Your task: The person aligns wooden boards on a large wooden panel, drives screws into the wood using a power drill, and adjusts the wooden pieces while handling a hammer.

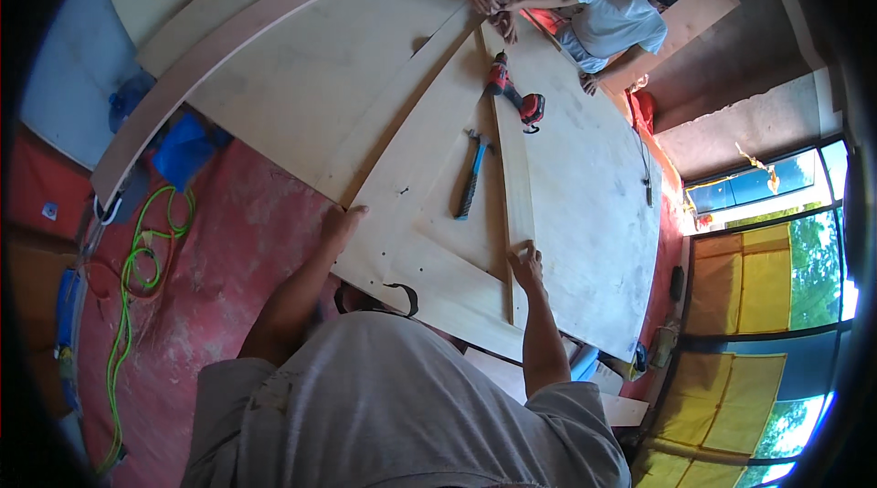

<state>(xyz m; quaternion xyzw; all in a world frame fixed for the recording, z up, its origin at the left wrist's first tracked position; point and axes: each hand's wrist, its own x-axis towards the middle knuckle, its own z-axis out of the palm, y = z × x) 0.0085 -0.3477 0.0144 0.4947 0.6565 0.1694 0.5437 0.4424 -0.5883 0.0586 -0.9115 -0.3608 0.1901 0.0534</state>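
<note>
A plywood frame of wide flat boards lies on a large plywood sheet [589, 214] in front of me. My left hand [341, 228] grips the outer edge of the left wide board [384, 191], thumb on top, other fingers mostly hidden. My right hand [527, 269] is closed on the near part of a narrow pale wooden strip [513, 173], which runs away from me. Between the left board and the strip lies a hammer [472, 179] with a blue-and-black handle. Farther off, a red-and-black cordless drill [513, 91] rests across the strip.
At the far end, one person's hands [489, 4] meet over the frame's tip; another person in white [614, 17] leans in at the right. A long curved board [219, 26] stands at the left. A green cord [128, 305] lies on the red floor [228, 250]. Windows with yellow coverings [740, 278] are at the right.
</note>
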